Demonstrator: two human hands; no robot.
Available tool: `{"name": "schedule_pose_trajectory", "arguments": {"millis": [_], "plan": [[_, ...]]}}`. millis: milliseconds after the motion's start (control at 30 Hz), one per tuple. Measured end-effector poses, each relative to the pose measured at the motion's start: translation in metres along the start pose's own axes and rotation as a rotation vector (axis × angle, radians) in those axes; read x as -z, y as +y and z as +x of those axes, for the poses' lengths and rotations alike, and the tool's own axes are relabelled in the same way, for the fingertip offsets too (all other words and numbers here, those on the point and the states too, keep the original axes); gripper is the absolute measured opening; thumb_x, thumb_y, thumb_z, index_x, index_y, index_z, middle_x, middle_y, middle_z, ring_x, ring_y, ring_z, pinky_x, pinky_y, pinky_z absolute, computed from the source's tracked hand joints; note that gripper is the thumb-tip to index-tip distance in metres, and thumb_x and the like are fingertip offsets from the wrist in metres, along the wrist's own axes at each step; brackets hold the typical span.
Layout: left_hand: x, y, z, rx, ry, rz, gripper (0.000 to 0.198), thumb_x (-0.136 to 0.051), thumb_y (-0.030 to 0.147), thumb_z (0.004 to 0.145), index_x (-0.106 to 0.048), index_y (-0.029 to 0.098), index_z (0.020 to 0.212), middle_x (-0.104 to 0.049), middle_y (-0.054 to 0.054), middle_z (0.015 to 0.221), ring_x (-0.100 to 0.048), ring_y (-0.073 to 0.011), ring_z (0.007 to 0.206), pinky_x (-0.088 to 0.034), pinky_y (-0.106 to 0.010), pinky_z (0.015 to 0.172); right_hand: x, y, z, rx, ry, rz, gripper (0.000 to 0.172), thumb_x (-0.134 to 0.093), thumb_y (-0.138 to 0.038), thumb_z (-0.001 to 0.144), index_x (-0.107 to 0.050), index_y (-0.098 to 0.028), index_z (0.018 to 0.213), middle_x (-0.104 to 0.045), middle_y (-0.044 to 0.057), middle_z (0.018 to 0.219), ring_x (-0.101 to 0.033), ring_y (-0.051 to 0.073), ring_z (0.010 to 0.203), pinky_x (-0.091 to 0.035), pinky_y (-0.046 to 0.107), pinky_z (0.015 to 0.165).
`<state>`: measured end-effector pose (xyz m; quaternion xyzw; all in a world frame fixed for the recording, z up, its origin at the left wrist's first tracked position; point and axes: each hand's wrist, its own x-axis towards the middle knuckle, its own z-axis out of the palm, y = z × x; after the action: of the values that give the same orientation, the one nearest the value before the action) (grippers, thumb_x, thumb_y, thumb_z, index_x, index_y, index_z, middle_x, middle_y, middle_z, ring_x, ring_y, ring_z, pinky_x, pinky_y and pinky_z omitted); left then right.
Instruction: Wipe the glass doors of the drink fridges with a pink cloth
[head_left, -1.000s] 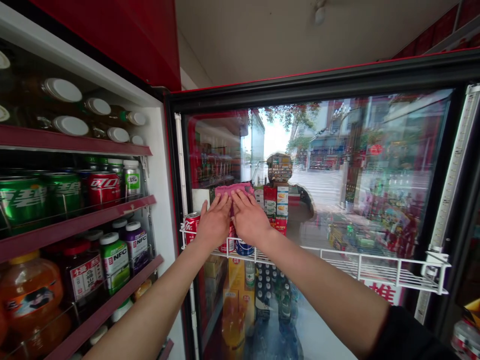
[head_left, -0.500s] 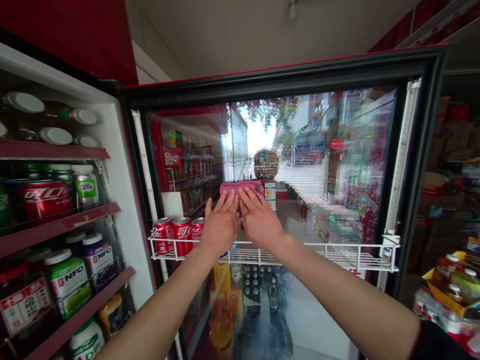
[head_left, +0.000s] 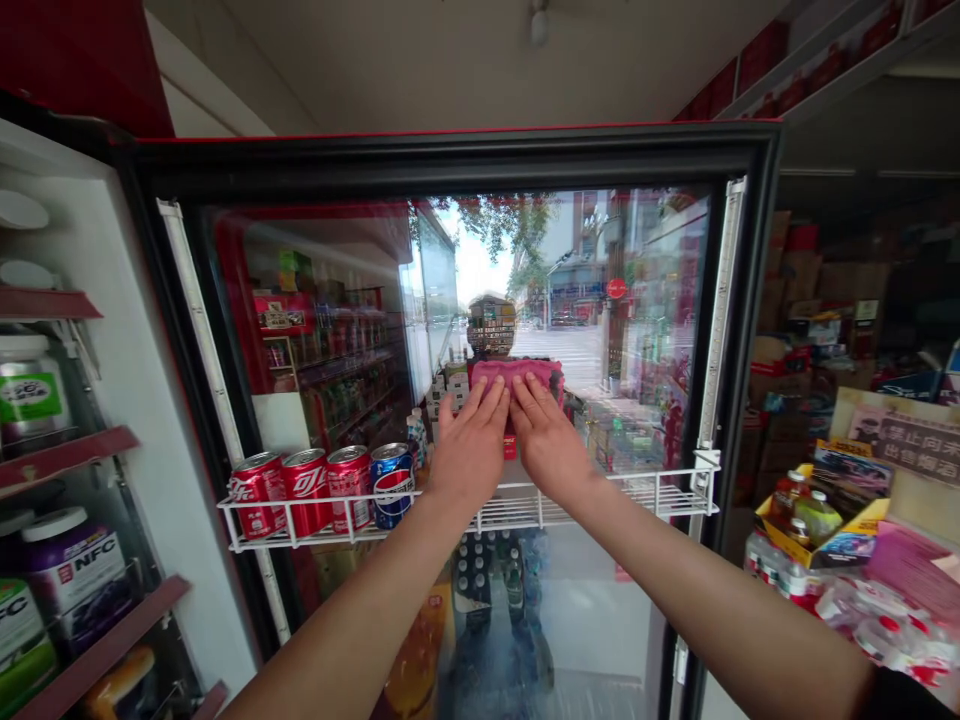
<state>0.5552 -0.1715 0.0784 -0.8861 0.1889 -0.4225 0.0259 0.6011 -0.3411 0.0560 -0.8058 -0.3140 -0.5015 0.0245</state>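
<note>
pink cloth (head_left: 487, 374), dark-stained right corner

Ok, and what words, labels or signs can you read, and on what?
"NFC": purple bottle
"FC", cut off: green bottle
"可", rest unclear: second red can from left
"禁止向未 / 出售烟酒": sign at right edge
Too small or blurred: other cans, round red sign, yellow box.

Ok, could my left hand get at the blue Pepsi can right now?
Probably yes: the blue Pepsi can stands close beside your left hand, its top clear above the wire rack, though that hand lies on the pink cloth.
</note>
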Motion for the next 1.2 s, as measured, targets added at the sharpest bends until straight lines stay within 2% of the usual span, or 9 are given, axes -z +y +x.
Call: {"name": "schedule_pose_trajectory", "arguments": {"millis": [67,133,267,367,500,633,833,1000,1200], "plan": [[0.005,-0.008,-0.001,0.0,0.033,0.018,0.062,-0.038,0.016,0.107,-0.054,0.019,0.166,-0.049,-0.01,0.174,-0.044,-0.0337,0.165,-0.021,-0.071,0.137,-0.007,-0.006,0.004,-0.001,0.043,0.003,0.057,-0.047,-0.002,0.104,-0.059,-0.002,0.16,-0.048,0.025,0.173,-0.04,0.036,0.167,-0.042,0.059,0.136],[0.011,-0.022,-0.003,0.009,0.073,0.05,0.059,-0.039,0.015,0.107,-0.06,0.02,0.162,-0.053,-0.01,0.171,-0.048,-0.0343,0.163,-0.016,-0.073,0.138,-0.013,-0.017,0.013,0.015,0.071,0.015,0.056,-0.048,-0.004,0.106,-0.058,-0.004,0.161,-0.05,0.024,0.172,-0.042,0.035,0.167,-0.042,0.06,0.135],[0.019,-0.059,-0.011,0.041,0.134,0.098,0.055,-0.044,0.016,0.106,-0.066,0.019,0.156,-0.056,-0.012,0.168,-0.054,-0.0353,0.158,-0.022,-0.071,0.136,-0.023,-0.046,0.043,0.046,0.08,0.036,0.054,-0.049,-0.009,0.11,-0.055,-0.003,0.163,-0.047,0.022,0.174,-0.04,0.034,0.168,-0.038,0.057,0.138],[0.02,-0.082,-0.018,0.09,0.197,0.104,0.053,-0.045,0.022,0.108,-0.064,0.019,0.157,-0.058,-0.015,0.167,-0.057,-0.0352,0.157,-0.027,-0.067,0.136,-0.027,-0.066,0.066,0.06,0.089,0.039,0.053,-0.048,-0.012,0.112,-0.053,-0.002,0.164,-0.046,0.02,0.176,-0.04,0.034,0.168,-0.034,0.054,0.141],[0.017,-0.089,-0.019,0.144,0.24,0.101,0.052,-0.045,0.027,0.11,-0.066,0.014,0.155,-0.058,-0.018,0.165,-0.058,-0.0381,0.155,-0.029,-0.065,0.134,-0.027,-0.069,0.078,0.123,0.1,0.028,0.053,-0.046,-0.014,0.114,-0.05,0.001,0.165,-0.044,0.02,0.177,-0.038,0.033,0.169,-0.033,0.053,0.141],[0.01,-0.073,-0.011,0.164,0.275,0.127,0.05,-0.046,0.029,0.11,-0.07,0.009,0.149,-0.062,-0.02,0.16,-0.06,-0.0428,0.152,-0.031,-0.066,0.132,-0.02,-0.047,0.073,0.199,0.086,0.012,0.051,-0.044,-0.013,0.114,-0.054,-0.001,0.163,-0.044,0.018,0.177,-0.041,0.032,0.167,-0.037,0.051,0.14],[-0.003,-0.039,0.005,0.137,0.339,0.106,0.046,-0.051,0.028,0.109,-0.072,0.013,0.147,-0.065,-0.019,0.159,-0.061,-0.042,0.151,-0.039,-0.064,0.122,-0.007,-0.005,0.055,0.219,0.056,0.008,0.051,-0.045,-0.013,0.114,-0.054,-0.001,0.163,-0.045,0.017,0.176,-0.039,0.031,0.168,-0.038,0.05,0.14],[-0.014,-0.003,0.02,0.128,0.336,0.085,0.046,-0.053,0.029,0.108,-0.071,0.017,0.149,-0.067,-0.014,0.158,-0.062,-0.0427,0.147,-0.043,-0.065,0.11,0.0,0.035,0.031,0.203,0.027,0.052,0.055,-0.05,-0.011,0.112,-0.05,-0.006,0.167,-0.043,0.017,0.178,-0.032,0.029,0.171,-0.036,0.053,0.141],[-0.028,0.044,0.042,0.081,0.339,0.1,0.045,-0.053,0.027,0.109,-0.071,0.017,0.149,-0.065,-0.011,0.162,-0.063,-0.0403,0.143,-0.047,-0.059,0.101,0.013,0.09,0.001,0.201,0.017,0.072,0.057,-0.052,-0.009,0.111,-0.049,-0.011,0.168,-0.044,0.015,0.178,-0.028,0.027,0.173,-0.035,0.053,0.142]]}}
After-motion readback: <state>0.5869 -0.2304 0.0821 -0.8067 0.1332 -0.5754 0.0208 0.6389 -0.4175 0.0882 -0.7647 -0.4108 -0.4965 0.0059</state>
